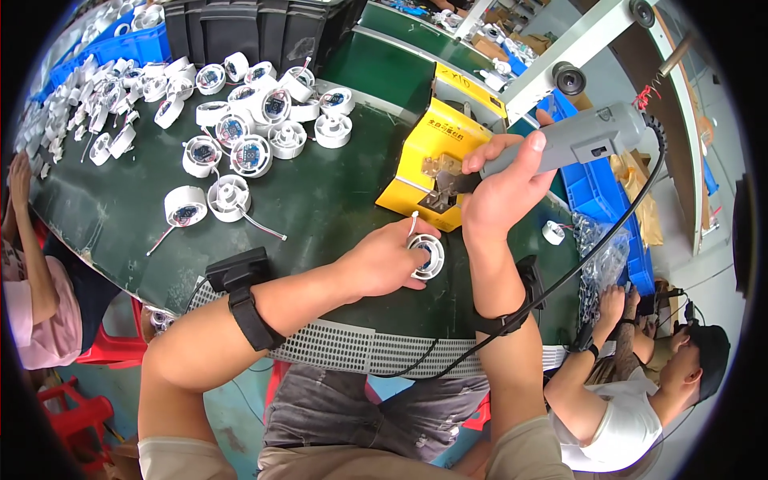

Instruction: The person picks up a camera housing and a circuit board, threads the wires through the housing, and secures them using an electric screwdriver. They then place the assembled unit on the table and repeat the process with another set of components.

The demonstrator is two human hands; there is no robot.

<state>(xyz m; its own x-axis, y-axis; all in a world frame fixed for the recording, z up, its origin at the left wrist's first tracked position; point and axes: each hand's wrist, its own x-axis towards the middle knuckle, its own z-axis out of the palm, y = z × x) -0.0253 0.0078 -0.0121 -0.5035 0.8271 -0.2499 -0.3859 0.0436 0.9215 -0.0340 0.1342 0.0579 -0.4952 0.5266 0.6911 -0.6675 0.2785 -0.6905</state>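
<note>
My left hand grips a small round white plastic housing against the green tabletop, with a short white wire standing up beside the fingers. My right hand is wrapped around a grey electric screwdriver, held tilted. Its front end reaches the metal outlet of a yellow screw feeder, right of the middle; whether the bit touches it I cannot tell. Left of the feeder lies a pile of white round housings with circuit boards and wires inside. Two housings sit nearer me, one a white housing with its wire trailing.
A black crate and a blue bin stand at the far left. The screwdriver's black cable crosses my right forearm. Blue trays and a plastic bag lie at right. Co-workers sit at both sides; one wears a white shirt.
</note>
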